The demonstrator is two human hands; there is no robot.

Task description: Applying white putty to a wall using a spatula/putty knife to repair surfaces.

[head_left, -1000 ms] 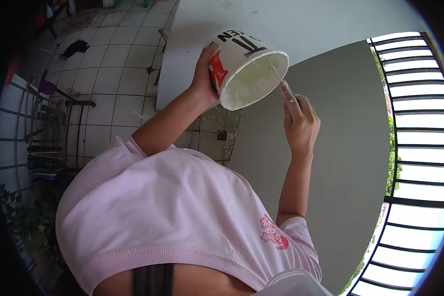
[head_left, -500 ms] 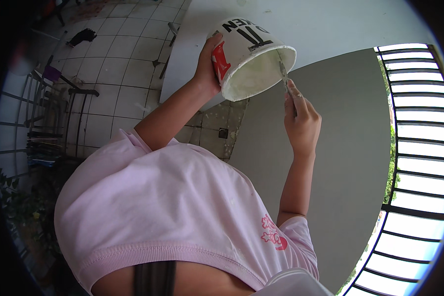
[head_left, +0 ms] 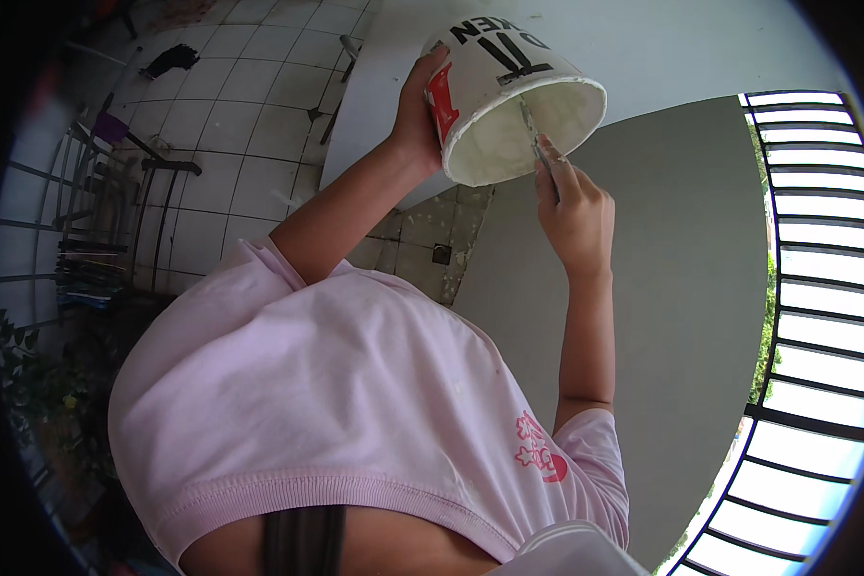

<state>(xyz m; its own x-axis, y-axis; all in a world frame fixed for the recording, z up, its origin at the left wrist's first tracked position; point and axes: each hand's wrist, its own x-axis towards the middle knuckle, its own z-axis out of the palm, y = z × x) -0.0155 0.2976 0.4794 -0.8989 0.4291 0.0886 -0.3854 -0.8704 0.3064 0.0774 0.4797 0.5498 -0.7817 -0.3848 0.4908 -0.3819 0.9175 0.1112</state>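
Observation:
A white tub [head_left: 482, 94] with black and red print is tipped, its wide mouth facing down toward me. My left hand [head_left: 417, 120] is closed around its left side, thumb on the outer wall. Pale, creamy residue [head_left: 490, 144] coats the inside. In my right hand [head_left: 578, 216] is a thin, smeared scraper-like tool [head_left: 528, 117], fingers closed on its handle. The tool's tip reaches inside the tub's mouth, near the upper inner wall. Whitish smears mark the right fingers.
Beyond the tub is a pale wall [head_left: 682, 53], with a grey wall surface [head_left: 672, 288] to the right. A barred window [head_left: 821, 278] lies at far right. Metal-framed furniture [head_left: 168, 168], a dark glove-like item [head_left: 171, 60] and plants [head_left: 38, 384] are on the left, over tiled floor [head_left: 235, 125].
The tub has shifted right and slightly up with my left hand. My right hand has turned, and the tool has moved left, from the mouth's right side toward its middle.

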